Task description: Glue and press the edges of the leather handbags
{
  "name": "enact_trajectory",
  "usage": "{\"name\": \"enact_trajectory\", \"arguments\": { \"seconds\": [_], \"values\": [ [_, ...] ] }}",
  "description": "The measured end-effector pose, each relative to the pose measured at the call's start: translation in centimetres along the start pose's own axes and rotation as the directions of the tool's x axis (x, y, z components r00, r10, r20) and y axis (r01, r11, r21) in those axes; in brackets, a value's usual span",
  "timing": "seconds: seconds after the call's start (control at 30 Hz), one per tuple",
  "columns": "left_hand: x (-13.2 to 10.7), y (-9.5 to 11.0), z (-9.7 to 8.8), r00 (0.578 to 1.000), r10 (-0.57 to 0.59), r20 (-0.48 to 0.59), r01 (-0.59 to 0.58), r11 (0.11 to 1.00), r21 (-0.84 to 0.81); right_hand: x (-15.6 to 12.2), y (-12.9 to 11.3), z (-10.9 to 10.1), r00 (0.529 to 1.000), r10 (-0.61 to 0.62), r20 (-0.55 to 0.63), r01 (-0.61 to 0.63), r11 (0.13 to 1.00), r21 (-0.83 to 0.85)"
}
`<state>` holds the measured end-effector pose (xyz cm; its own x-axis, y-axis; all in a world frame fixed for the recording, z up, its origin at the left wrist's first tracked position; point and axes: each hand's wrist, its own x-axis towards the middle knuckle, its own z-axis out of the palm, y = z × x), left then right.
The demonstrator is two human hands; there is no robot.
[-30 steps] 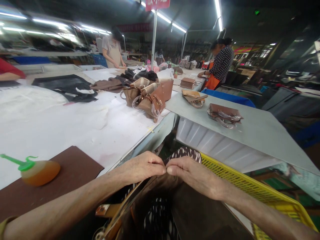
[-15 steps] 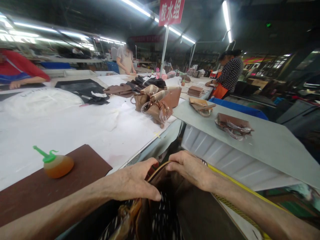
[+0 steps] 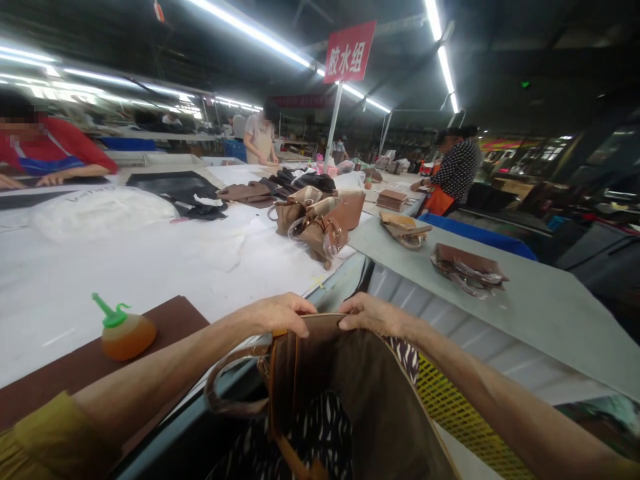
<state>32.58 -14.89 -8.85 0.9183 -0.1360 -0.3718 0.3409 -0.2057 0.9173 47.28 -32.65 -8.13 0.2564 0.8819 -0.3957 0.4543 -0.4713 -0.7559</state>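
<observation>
A brown handbag (image 3: 385, 380) lies spread at the bottom middle, its dark inside facing me and a looped handle on its left. My left hand (image 3: 285, 312) pinches the bag's far rim, thumb inside and fingers over the edge. Just to the right, my right hand (image 3: 367, 313) grips the same rim, fingers curled over it. A short stretch of pale edge runs between the two hands. Patterned black-and-white cloth (image 3: 320, 427) shows below the bag's rim; how far the bag rests on it I cannot tell.
On the left, an orange-filled squeeze bottle (image 3: 129, 337) with a green spout stands on a brown sheet (image 3: 173, 313). Several brown handbags (image 3: 320, 223) sit on the white table (image 3: 200, 267). More bag pieces (image 3: 467, 263) lie on a grey board (image 3: 545, 300). Co-workers stand around the tables.
My hands have spread the bag's rim, and its inside now shows wider. The left hand has turned from splayed to pinching the edge. The camera view has tilted up slightly.
</observation>
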Motion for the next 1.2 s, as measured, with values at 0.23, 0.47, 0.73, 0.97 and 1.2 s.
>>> {"name": "enact_trajectory", "arguments": {
  "seconds": [0.23, 0.47, 0.73, 0.97, 1.2],
  "values": [
    [0.0, -0.8, 0.3, 0.996, 0.009, -0.087, 0.01, 0.976, 0.217, -0.3, 0.5, 0.5, 1.0, -0.012, 0.024, 0.009, 0.989, 0.145],
    [0.1, -1.2, 0.6, 0.986, 0.003, -0.169, 0.057, 0.934, 0.353, -0.9, 0.7, 1.0, 0.999, -0.03, -0.036, 0.034, 0.994, 0.104],
    [0.4, -1.3, 0.8, 0.991, 0.026, -0.128, 0.022, 0.933, 0.359, 0.0, 1.3, 1.3, 0.995, -0.065, -0.073, 0.064, 0.998, -0.023],
    [0.4, -1.3, 0.8, 0.99, 0.101, -0.101, -0.052, 0.914, 0.403, -0.4, 0.0, 2.2, 0.975, -0.103, -0.195, 0.046, 0.959, -0.278],
    [0.4, -1.0, 1.1, 0.981, 0.144, -0.127, -0.076, 0.898, 0.433, -0.6, -0.9, 2.8, 0.953, -0.173, -0.251, 0.028, 0.87, -0.492]
  ]
}}
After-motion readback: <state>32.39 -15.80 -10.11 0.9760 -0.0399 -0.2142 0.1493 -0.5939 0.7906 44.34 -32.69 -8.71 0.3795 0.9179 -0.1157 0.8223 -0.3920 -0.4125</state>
